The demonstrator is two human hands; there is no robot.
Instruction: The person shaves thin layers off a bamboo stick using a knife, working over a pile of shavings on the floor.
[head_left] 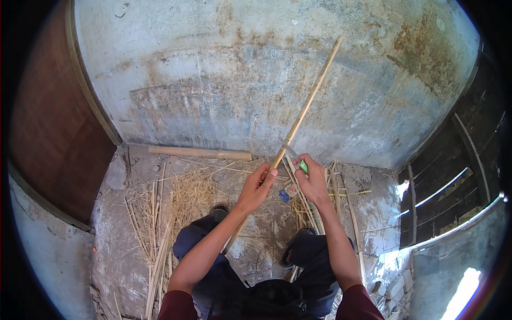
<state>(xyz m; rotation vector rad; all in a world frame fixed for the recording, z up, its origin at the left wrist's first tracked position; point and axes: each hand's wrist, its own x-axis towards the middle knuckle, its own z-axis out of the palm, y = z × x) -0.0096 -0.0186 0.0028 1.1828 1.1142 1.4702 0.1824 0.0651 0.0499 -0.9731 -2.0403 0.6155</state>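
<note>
my left hand [257, 186] grips the stick [308, 101], my right hand [314, 180] the knife [304, 167]; i seem to be shaving it, and the next stroke wants a steady angle.

No text can be read, even on the blue packet [284, 196] (it shows small) between left hand [257, 188] and right hand [313, 180].

Beyond both hands [313, 183] rises a blue-grey wall [202, 106] — rust-stained and scuffed; to their left, a brown panel [58, 112]; to their right, dark boards [437, 173] with daylight [441, 187] slipping through — below, a worn floor [114, 229].
</note>
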